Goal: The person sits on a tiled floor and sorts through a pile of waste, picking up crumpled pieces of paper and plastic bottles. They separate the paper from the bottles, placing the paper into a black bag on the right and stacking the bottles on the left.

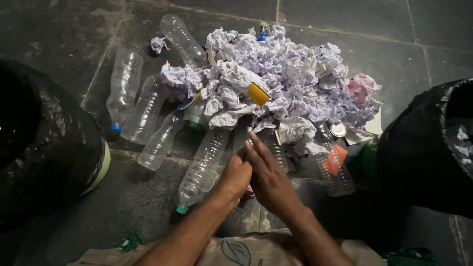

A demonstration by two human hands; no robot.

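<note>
Both hands meet over the floor just before the paper pile (286, 79). The right hand (269, 177) lies flat, fingers stretched toward a bottle (274, 148), holding nothing visible. The left hand (236, 175) is tucked against it; I cannot tell its grip. More bottles (142, 110) lie left; black bins (422, 141) flank the pile.

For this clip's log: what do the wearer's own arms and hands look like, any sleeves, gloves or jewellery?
Both forearms are bare as far as the view reaches, with no sleeves showing. The left hand and right hand wear no gloves. No ring, watch or bracelet can be seen, though the light is dim. Below the arms lies beige cloth printed with a leaf pattern.
</note>
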